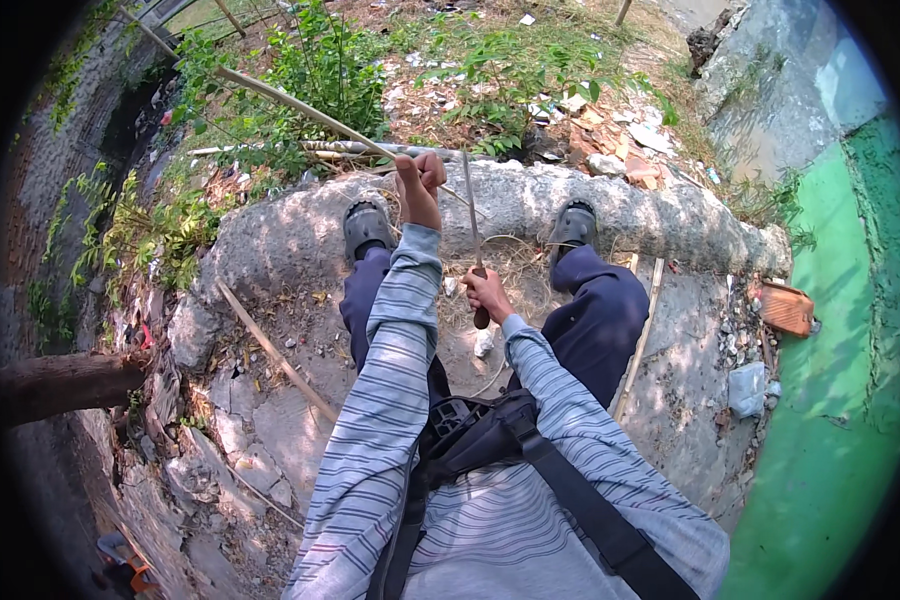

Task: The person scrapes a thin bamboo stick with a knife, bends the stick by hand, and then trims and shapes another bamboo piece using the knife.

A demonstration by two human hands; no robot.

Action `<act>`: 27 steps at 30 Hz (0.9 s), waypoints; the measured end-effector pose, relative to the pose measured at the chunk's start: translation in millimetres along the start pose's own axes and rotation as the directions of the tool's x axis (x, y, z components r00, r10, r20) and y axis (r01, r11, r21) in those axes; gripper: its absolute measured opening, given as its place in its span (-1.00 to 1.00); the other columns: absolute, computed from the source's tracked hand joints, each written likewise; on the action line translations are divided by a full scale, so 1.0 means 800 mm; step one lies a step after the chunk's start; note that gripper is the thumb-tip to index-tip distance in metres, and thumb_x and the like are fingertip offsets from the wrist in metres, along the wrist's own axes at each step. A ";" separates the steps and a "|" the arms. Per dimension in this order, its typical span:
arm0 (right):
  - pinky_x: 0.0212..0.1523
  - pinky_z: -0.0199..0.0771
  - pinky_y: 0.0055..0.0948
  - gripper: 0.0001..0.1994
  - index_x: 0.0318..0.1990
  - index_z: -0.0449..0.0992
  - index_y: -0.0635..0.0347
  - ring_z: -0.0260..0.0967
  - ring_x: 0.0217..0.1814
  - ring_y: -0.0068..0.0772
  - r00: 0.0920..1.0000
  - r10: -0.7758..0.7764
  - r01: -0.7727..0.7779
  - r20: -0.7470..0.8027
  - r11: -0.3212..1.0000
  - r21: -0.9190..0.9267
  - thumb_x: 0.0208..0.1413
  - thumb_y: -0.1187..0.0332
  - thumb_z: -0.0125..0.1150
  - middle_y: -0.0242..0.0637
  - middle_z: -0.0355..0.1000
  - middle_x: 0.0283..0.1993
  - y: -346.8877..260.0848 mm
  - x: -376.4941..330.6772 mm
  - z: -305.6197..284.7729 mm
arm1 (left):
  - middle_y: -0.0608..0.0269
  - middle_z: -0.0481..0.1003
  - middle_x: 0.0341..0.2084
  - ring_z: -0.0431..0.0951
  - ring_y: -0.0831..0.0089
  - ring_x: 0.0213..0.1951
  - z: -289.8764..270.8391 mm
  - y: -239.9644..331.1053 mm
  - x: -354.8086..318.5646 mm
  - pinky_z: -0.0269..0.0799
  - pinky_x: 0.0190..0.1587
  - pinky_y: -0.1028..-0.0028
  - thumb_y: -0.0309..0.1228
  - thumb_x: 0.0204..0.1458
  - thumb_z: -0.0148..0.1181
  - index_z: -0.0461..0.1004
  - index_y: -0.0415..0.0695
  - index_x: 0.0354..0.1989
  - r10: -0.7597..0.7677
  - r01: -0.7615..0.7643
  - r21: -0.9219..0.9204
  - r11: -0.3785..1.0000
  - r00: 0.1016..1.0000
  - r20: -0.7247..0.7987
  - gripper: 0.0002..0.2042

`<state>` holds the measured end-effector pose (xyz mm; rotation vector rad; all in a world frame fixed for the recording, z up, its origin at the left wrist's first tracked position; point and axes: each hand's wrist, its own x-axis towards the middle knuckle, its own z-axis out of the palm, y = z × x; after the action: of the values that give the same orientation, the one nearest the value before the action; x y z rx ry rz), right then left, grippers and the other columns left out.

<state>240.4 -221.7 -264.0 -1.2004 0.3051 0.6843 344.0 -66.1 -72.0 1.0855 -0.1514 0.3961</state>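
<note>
My left hand (418,188) is closed in a fist around a long, thin bamboo pole (300,105). The pole slants from the upper left down to the hand, and its thin end pokes out past the fist to the right. Lower and to the right, my right hand (488,295) grips the dark brown handle of a long knife (473,210). The narrow blade points up and away from me, beside the pole's short end. From this angle I cannot tell whether blade and pole touch.
My shoes rest at a low, rough concrete ledge (670,215). Bamboo strips (280,350) lie on the ground at both sides. Beyond are green plants (330,75) and litter. A tree trunk (70,388) juts in at left; a green wall (820,400) and an orange-brown brick (787,309) are at right.
</note>
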 end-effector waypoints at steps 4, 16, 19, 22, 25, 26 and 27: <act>-0.73 0.15 -0.47 -0.86 -0.37 0.35 0.13 0.09 -0.76 -0.63 0.990 0.109 -0.115 -0.087 0.991 -0.071 0.15 0.41 0.20 -0.52 0.15 -0.68 0.010 0.000 -0.015 | 0.49 -0.05 -0.65 -0.08 0.60 -0.56 -0.008 -0.005 -0.001 -0.19 -0.46 0.43 0.48 0.15 -0.17 -0.10 -0.03 -0.57 0.021 -0.023 -0.062 0.998 0.999 -0.033 -0.25; -0.63 0.36 -0.32 -0.73 -0.56 0.46 0.24 0.40 -0.68 -0.39 0.947 -0.036 -0.137 -0.319 0.853 -0.503 0.03 0.26 0.31 -0.26 0.40 -0.67 0.068 0.002 -0.076 | 0.35 0.07 -0.62 0.10 0.43 -0.48 -0.078 0.188 -0.037 0.17 -0.26 0.38 0.22 0.35 -0.21 0.09 -0.05 -0.62 0.314 -0.328 -0.002 0.945 0.907 -0.282 -0.37; -0.53 0.46 -0.26 -0.72 -0.50 0.54 0.30 0.49 -0.61 -0.30 0.962 -0.111 -0.087 -0.251 0.744 -0.662 0.00 0.21 0.30 -0.18 0.46 -0.64 0.053 -0.015 -0.064 | 0.26 0.16 -0.60 0.18 0.29 -0.44 -0.175 0.280 -0.109 0.36 -0.03 0.15 0.14 0.38 -0.22 0.12 -0.05 -0.64 0.430 -0.472 0.014 0.882 0.791 -0.435 -0.39; -0.32 0.60 -0.19 -0.62 -0.31 0.66 0.36 0.61 -0.46 -0.11 0.967 -0.112 -0.145 -0.230 0.502 -0.853 -0.06 0.14 0.26 0.00 0.58 -0.49 0.064 -0.035 -0.075 | 0.21 0.23 -0.62 0.29 0.24 -0.43 -0.282 0.342 -0.206 0.40 0.17 -0.03 0.17 0.36 -0.27 0.15 -0.06 -0.67 0.381 -0.573 -0.072 0.816 0.628 -0.678 -0.37; -0.28 0.61 -0.17 -0.63 -0.27 0.68 0.33 0.62 -0.42 -0.09 0.969 -0.005 -0.234 -0.245 0.279 -0.931 -0.06 0.16 0.25 -0.01 0.59 -0.47 0.074 -0.039 -0.090 | 0.21 0.23 -0.69 0.34 0.22 -0.47 -0.415 0.386 -0.364 0.35 0.28 -0.18 0.28 0.32 -0.39 0.20 -0.09 -0.69 0.394 -0.704 0.009 0.710 0.387 -0.833 -0.27; -0.23 0.62 -0.16 -0.61 -0.21 0.68 0.32 0.64 -0.36 -0.07 0.977 0.037 -0.211 -0.209 0.264 -0.941 -0.08 0.16 0.27 0.00 0.62 -0.40 0.072 -0.052 -0.082 | 0.19 0.24 -0.69 0.34 0.23 -0.48 -0.446 0.399 -0.428 0.34 0.30 -0.18 0.29 0.32 -0.43 0.23 -0.10 -0.69 0.376 -0.721 0.073 0.689 0.269 -0.887 -0.25; -0.23 0.62 -0.16 -0.61 -0.21 0.68 0.32 0.64 -0.36 -0.07 0.977 0.028 -0.213 -0.213 0.261 -0.942 -0.08 0.16 0.27 0.00 0.62 -0.40 0.075 -0.052 -0.092 | 0.17 0.24 -0.67 0.33 0.23 -0.47 -0.474 0.403 -0.486 0.34 0.29 -0.20 0.31 0.31 -0.43 0.24 -0.12 -0.66 0.332 -0.681 0.176 0.711 0.105 -0.937 -0.25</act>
<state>180.5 -291.8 -312.0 -2.4920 0.0590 0.9568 -165.7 306.2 -101.5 0.2568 0.4927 1.6031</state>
